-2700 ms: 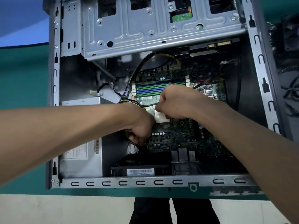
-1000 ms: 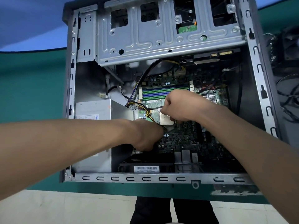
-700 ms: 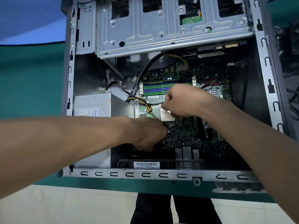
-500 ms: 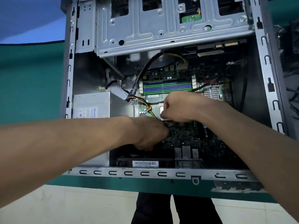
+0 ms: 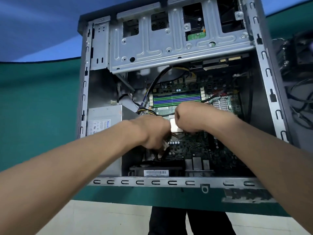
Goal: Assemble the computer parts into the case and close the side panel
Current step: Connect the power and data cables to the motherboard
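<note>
While the open grey sheet-metal computer case (image 5: 169, 182) lies on its side, our left hand (image 5: 153, 132) curls around a white plastic connector (image 5: 165, 145); our right hand (image 5: 190, 118) is fisted beside the square silver processor (image 5: 174, 127), below ribbed memory slots (image 5: 176, 99).

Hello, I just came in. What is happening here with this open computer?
A person is working inside an open computer case lying on a green table, its side panel off. The left hand is curled around a white cable connector low over the motherboard. The right hand is closed beside the silver processor; what it grips is hidden. The power supply sits at the left.
</note>
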Demonstrator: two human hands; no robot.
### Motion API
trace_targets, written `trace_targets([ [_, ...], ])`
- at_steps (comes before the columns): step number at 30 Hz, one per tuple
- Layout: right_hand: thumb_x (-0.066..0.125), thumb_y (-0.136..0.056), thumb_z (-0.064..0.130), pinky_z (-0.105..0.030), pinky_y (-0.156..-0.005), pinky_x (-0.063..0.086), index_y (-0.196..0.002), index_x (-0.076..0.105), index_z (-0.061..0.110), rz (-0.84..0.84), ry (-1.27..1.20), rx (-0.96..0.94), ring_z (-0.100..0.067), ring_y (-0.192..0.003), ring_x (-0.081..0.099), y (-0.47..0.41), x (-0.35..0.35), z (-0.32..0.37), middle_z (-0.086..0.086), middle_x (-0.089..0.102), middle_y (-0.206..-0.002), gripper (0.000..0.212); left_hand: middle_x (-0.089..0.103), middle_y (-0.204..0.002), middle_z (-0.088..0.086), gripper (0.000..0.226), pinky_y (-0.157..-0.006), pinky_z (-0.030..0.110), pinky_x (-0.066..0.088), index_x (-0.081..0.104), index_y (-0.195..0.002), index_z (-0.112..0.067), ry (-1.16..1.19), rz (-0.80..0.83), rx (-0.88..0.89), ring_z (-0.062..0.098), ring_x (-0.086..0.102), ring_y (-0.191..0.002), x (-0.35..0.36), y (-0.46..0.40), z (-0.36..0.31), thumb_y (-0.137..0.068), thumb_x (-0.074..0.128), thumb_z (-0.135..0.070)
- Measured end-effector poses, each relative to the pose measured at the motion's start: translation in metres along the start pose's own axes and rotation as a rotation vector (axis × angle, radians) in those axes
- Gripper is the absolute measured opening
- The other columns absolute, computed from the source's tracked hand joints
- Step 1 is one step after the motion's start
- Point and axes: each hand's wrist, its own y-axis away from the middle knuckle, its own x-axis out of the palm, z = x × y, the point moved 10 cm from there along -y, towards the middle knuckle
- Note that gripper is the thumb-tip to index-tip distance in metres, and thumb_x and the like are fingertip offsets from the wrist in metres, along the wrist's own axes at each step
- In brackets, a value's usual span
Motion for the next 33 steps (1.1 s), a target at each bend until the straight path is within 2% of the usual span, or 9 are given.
trace_targets([
  [4, 0.047, -0.084, 0.008, -0.021, -0.046, 0.035, -0.069, 0.056, 0.013, 0.02, 0.021, 0.045, -0.019, -0.052, 0.054, 0.0, 0.001, -0.006, -0.001, 0.058, -0.062, 0.018, 0.063, -0.078, -0.004, 0.015, -0.06, 0.026, 0.043, 0.065, -0.083, -0.02, 0.178, -0.093, -0.004, 0.02, 0.058, -0.076, -0.011, 0.001, 0.002, -0.08, 0.064, -0.034],
  [7, 0.049, -0.084, 0.006, -0.021, -0.045, 0.035, -0.066, 0.054, 0.012, 0.013, 0.037, 0.087, -0.017, -0.048, 0.055, 0.001, -0.003, -0.011, -0.001, 0.056, -0.054, 0.02, 0.059, -0.094, -0.002, 0.015, -0.07, 0.029, 0.043, 0.061, -0.095, -0.02, 0.162, -0.334, 0.039, 0.019, 0.054, -0.09, -0.033, 0.003, -0.003, -0.082, 0.062, -0.027],
  [9, 0.048, -0.083, 0.004, -0.022, -0.045, 0.036, -0.066, 0.054, 0.011, 0.01, 0.036, 0.1, -0.018, -0.049, 0.055, 0.0, -0.004, -0.013, -0.002, 0.057, -0.054, 0.02, 0.055, -0.104, 0.0, 0.022, -0.074, 0.031, 0.038, 0.057, -0.104, -0.018, 0.121, -0.393, 0.056, 0.02, 0.05, -0.101, -0.034, 0.001, -0.008, -0.084, 0.06, -0.026],
  [11, 0.047, -0.084, 0.003, -0.022, -0.045, 0.039, -0.065, 0.054, 0.01, 0.016, 0.025, 0.106, -0.018, -0.049, 0.056, 0.0, -0.003, -0.014, -0.003, 0.057, -0.051, 0.021, 0.057, -0.108, 0.003, 0.023, -0.071, 0.03, 0.035, 0.058, -0.106, -0.016, 0.088, -0.397, 0.046, 0.024, 0.052, -0.105, -0.03, -0.004, -0.012, -0.084, 0.059, -0.024],
  [17, 0.047, -0.087, 0.003, -0.022, -0.045, 0.041, -0.068, 0.057, 0.007, 0.027, -0.004, 0.125, -0.017, -0.048, 0.056, -0.003, 0.001, -0.018, -0.004, 0.058, -0.057, 0.021, 0.062, -0.097, 0.006, 0.014, -0.064, 0.029, 0.038, 0.063, -0.09, -0.013, 0.036, -0.364, 0.02, 0.027, 0.059, -0.088, -0.024, -0.008, -0.011, -0.089, 0.053, -0.022],
  [21, 0.048, -0.088, 0.004, -0.023, -0.052, 0.046, -0.091, 0.069, 0.007, 0.038, -0.059, 0.11, -0.019, -0.06, 0.063, -0.005, 0.003, -0.017, -0.007, 0.067, -0.074, 0.021, 0.055, -0.1, 0.004, 0.018, -0.069, 0.032, 0.045, 0.063, -0.096, -0.012, 0.042, -0.28, 0.054, 0.026, 0.058, -0.087, -0.015, 0.002, -0.011, -0.094, 0.05, -0.024],
  [25, 0.047, -0.087, 0.006, -0.028, -0.067, 0.051, -0.099, 0.068, 0.008, -0.01, -0.119, 0.09, -0.023, -0.081, 0.065, -0.006, -0.004, -0.015, -0.009, 0.07, -0.094, 0.025, 0.054, -0.098, -0.002, 0.017, -0.074, 0.031, 0.045, 0.065, -0.097, -0.02, 0.087, -0.231, 0.101, 0.024, 0.056, -0.094, -0.018, 0.022, -0.006, -0.091, 0.05, -0.019],
  [30, 0.048, -0.089, 0.006, -0.023, -0.051, 0.047, -0.095, 0.068, 0.006, 0.0, -0.166, 0.078, -0.023, -0.065, 0.064, -0.005, -0.003, -0.013, -0.009, 0.069, -0.081, 0.021, 0.066, -0.1, -0.008, 0.02, -0.082, 0.034, 0.05, 0.07, -0.099, -0.027, 0.152, -0.237, 0.115, 0.016, 0.059, -0.096, -0.033, 0.033, -0.003, -0.09, 0.054, -0.018],
  [33, 0.054, -0.089, 0.007, -0.031, -0.06, 0.056, -0.096, 0.07, 0.006, 0.055, -0.193, 0.055, -0.027, -0.078, 0.071, -0.004, 0.004, -0.009, -0.011, 0.073, -0.088, 0.018, 0.066, -0.096, -0.013, 0.02, -0.083, 0.031, 0.049, 0.072, -0.1, -0.028, 0.206, -0.203, 0.14, 0.01, 0.059, -0.092, -0.035, 0.037, 0.001, -0.09, 0.058, -0.019],
])
